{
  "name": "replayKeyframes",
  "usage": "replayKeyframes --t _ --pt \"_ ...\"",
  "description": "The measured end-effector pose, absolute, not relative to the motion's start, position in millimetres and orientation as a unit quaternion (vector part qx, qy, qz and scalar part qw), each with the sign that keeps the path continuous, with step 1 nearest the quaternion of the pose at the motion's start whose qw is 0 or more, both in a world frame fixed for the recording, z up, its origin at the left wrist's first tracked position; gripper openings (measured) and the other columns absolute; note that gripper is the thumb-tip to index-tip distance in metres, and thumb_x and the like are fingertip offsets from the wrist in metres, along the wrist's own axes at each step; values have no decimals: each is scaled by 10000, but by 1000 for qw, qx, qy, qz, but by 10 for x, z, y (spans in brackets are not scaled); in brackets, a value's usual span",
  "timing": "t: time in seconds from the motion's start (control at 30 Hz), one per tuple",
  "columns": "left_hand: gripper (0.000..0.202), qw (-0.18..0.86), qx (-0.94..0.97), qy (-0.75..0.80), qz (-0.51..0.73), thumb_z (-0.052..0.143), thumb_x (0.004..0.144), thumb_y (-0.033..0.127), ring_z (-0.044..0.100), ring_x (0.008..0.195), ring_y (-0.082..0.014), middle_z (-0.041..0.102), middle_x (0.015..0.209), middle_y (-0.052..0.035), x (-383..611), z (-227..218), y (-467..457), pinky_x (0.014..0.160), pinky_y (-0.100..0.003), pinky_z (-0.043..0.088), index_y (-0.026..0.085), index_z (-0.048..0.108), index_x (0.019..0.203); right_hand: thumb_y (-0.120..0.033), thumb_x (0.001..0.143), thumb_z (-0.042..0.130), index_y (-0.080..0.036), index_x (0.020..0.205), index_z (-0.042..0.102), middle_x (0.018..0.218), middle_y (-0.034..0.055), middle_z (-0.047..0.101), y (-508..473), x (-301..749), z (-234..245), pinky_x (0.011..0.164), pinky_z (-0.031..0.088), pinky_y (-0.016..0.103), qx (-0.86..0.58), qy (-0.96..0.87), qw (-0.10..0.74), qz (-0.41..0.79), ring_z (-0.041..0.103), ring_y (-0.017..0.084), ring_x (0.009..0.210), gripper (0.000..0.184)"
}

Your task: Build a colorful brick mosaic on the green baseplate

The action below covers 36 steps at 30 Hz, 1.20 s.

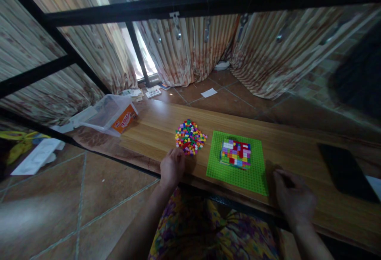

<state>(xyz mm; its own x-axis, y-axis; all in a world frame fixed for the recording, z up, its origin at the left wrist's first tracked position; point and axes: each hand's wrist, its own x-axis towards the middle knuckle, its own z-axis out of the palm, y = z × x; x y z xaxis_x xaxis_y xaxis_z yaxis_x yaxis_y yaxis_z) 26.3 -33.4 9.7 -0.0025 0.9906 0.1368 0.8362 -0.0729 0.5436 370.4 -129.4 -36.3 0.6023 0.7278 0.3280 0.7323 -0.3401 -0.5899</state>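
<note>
My left hand (pixel 172 167) is closed at the near edge of a heap of small multicoloured toy bricks (pixel 191 136). Its fingers are curled in, and whatever they pinch, if anything, is too small to make out. To the right of the heap lies a green studded baseplate (pixel 214 164). A low rectangular block built of colourful bricks (pixel 236 155) stands on the plate, slightly blurred. Just off the plate's right edge, my right hand (pixel 294 196) rests on the table with fingers curled; I see nothing in it.
The wooden table (pixel 154 129) is long and narrow. A clear plastic box (pixel 104 113) with an orange label stands at its left end. A dark flat object (pixel 347 172) lies at the right. Black metal bars (pixel 190 4) cross above the table's far side, before curtains.
</note>
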Motion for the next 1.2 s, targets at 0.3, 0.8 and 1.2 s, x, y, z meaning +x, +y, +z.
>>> replayKeyframes --t 0.3,0.8,1.2 --pt "237 126 726 661 143 467 899 255 622 922 -168 638 1066 -31 331 130 -110 755 -261 462 274 671 1018 -524 852 476 -165 886 717 890 105 721 -1288 3660 -382 650 481 327 -810 -482 332 -49 670 248 753 434" --pt "245 121 760 626 122 432 909 235 619 935 -192 639 1047 -69 340 172 63 789 -288 480 225 668 974 -517 846 458 -175 862 703 851 100 706 -1270 3633 -355 630 468 325 -800 -498 333 -38 646 233 712 421" --pt "163 128 760 612 179 465 911 265 610 859 -175 633 947 -54 382 212 52 750 -273 462 202 614 888 -516 866 454 -162 861 709 873 106 711 -1256 3614 -373 644 471 316 -793 -500 347 -40 646 218 710 436"
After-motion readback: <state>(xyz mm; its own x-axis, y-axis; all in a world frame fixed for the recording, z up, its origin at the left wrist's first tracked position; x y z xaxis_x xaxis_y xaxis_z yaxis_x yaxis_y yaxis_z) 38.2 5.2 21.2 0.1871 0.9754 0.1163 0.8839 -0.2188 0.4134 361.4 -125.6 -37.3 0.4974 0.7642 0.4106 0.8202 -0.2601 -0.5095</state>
